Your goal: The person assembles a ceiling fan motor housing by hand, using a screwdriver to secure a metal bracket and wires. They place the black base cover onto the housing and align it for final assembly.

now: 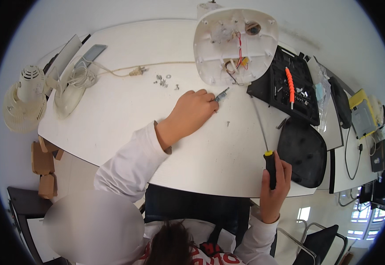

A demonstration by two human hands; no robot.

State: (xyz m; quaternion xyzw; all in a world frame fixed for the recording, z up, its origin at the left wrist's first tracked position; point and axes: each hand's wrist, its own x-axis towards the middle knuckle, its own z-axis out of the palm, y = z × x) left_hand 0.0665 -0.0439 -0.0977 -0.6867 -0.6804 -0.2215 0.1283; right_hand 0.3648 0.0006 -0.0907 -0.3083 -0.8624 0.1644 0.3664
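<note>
My left hand (189,114) rests on the white table with its fingertips pinched on a small bluish part with a metal tip (221,94); its exact kind is hard to make out. In my right hand (277,187), near the table's front edge, is a long screwdriver (270,165) with a black and yellow handle. Its thin shaft points away from me toward the back of the table. Beyond my left hand stands an opened white plastic housing (217,48), showing red and dark wires and small parts inside. A single small screw (228,123) lies between my hands.
Several loose screws (161,81) lie beyond my left hand, near a cable's plug (137,71). To the right sit an open black tool case (277,84) with an orange flexible shaft (290,84) and a black curved cover (305,152). A white fan (26,99) stands far left.
</note>
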